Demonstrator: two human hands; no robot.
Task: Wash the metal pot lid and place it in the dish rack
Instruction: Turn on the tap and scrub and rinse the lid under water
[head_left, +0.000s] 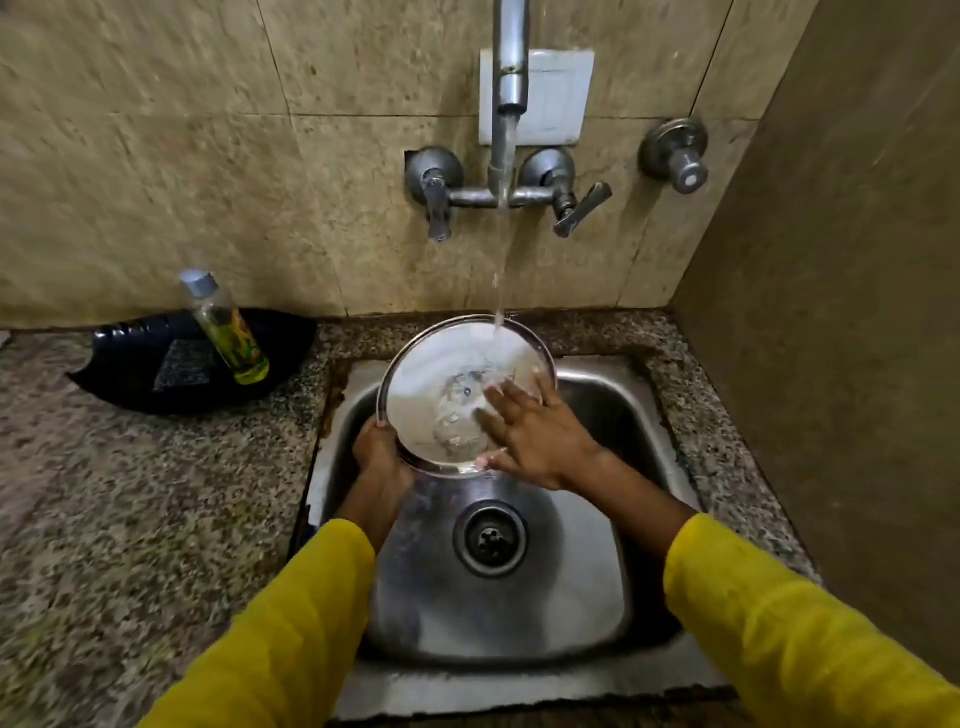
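Observation:
The round metal pot lid (431, 384) is held tilted over the steel sink (597, 597), its hollow inner side facing me. Water from the tap (510, 78) falls onto its upper right part and runs down the inside. My left hand (378, 453) grips the lid's lower left rim from below. My right hand (535, 435) lies flat with fingers spread against the lid's inner face at the lower right. No dish rack is in view.
A black tray (130, 358) on the granite counter (130, 519) at the left holds a dark scrub pad (182, 366) and a leaning bottle of green liquid (228, 327). Two tap handles (576, 205) and a wall valve (675, 155) are on the tiled wall. A wall stands close on the right.

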